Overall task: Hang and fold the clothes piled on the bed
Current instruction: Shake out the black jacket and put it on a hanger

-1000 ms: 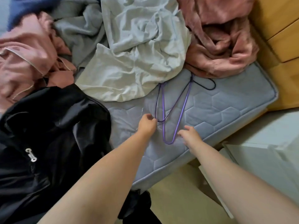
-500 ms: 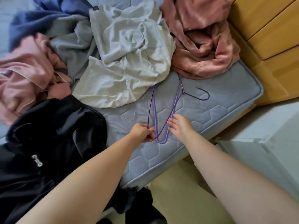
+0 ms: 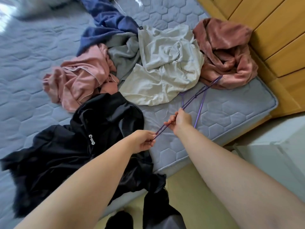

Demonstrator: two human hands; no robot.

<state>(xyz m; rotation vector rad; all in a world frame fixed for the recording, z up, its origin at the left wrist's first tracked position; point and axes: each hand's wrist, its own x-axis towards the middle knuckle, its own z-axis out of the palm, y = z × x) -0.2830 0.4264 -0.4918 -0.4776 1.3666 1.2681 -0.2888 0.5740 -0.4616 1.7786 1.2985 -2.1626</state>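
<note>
A purple wire hanger [image 3: 193, 100] is lifted edge-on above the bed. My left hand [image 3: 143, 140] pinches its near end and my right hand [image 3: 180, 121] grips it a little farther along. A second purple hanger [image 3: 200, 107] lies flat on the mattress just right of my right hand. A black zip jacket [image 3: 79, 142] sprawls at the bed's front left, one part hanging over the edge. Behind it lie a pink garment [image 3: 80, 78], a pale cream garment [image 3: 163, 70], a grey one [image 3: 123, 53], a blue one [image 3: 107, 22] and a dusty-rose fleece [image 3: 226, 52].
The quilted grey-blue mattress [image 3: 231, 109] ends in a corner at the right. Yellow wooden drawers [image 3: 272, 30] stand right beside it. A white box-like object [image 3: 270, 149] sits on the floor at the right. Yellowish floor [image 3: 186, 195] shows between my arms.
Both hands have taken hold of one hanger and raised it off the mattress toward me. The camera has pulled back, showing more of the bed and clothes.
</note>
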